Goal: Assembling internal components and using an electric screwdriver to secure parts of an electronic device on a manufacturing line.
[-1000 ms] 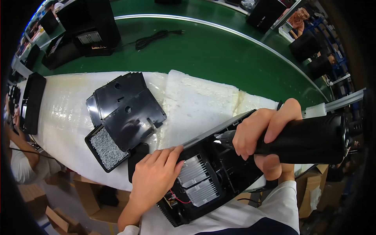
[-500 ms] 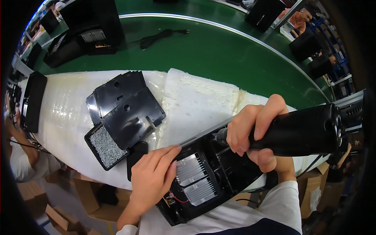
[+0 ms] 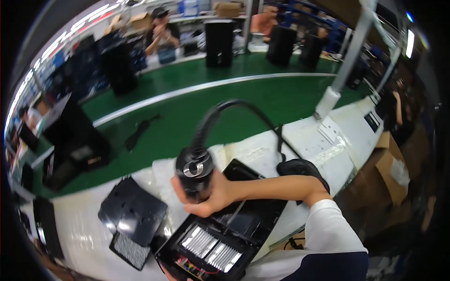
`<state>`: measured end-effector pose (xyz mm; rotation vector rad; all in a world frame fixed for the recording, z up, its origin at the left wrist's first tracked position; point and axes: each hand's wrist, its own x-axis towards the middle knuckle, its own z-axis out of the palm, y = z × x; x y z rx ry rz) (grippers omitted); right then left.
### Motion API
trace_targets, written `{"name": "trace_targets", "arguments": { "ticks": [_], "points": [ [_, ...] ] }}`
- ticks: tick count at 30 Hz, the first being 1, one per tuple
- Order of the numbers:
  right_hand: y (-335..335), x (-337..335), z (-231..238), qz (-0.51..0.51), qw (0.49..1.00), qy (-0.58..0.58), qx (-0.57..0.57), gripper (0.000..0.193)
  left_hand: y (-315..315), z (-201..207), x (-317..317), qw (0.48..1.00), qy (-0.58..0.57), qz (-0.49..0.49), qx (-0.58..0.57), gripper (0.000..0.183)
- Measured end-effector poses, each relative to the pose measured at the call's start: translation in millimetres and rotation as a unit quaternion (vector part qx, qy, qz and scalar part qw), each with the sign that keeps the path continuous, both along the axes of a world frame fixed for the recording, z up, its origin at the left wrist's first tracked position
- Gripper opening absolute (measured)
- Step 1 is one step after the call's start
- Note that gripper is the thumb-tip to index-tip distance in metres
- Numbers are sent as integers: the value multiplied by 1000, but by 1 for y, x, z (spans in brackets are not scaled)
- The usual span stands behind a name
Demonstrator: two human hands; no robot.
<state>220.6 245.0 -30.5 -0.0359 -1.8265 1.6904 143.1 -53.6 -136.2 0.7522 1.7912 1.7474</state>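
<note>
My right hand (image 3: 213,193) is wrapped round a corded black electric screwdriver (image 3: 193,169), whose tail end and cable point up. Its tip is hidden below the hand, above an open black plastic housing (image 3: 262,213). Inside the housing lie two finned silver heat sinks (image 3: 211,248) and a small circuit board (image 3: 190,267) with a red wire. Only a sliver of my left hand (image 3: 169,272) shows at the housing's lower left edge; its fingers are hidden. Left of the housing are flat black plastic panels (image 3: 133,206), partly over a black tray (image 3: 124,259) of screws (image 3: 133,249).
A green conveyor (image 3: 187,114) with a metal rail runs beyond the white padded bench (image 3: 84,225). On it stand black speaker boxes (image 3: 75,136) and a coiled cable (image 3: 138,133). A metal post (image 3: 347,63) rises at right. Other people sit across the line.
The view has tilted up. My right hand has swung the screwdriver from lying sideways at right to upright, left of there. My left hand has gone down the housing, mostly out of sight.
</note>
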Motion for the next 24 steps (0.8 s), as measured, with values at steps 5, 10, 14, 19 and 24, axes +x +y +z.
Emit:
{"name": "trace_targets", "arguments": {
  "ticks": [5,10,14,19,24],
  "points": [
    [3,32,25,-65,997,2,29,27,8,6,7,999,2,-36,31,80],
    [28,81,43,-242,966,93,22,20,95,21,-21,976,-39,-204,63,81],
    [18,116,71,-335,929,112,112,15,198,12,-80,918,-34,-394,20,94],
    [-15,140,93,-284,910,273,130,19,322,24,-110,788,166,-593,23,95],
    [-84,149,106,-234,840,461,165,30,337,72,-78,738,484,-471,12,72]
  ]
}}
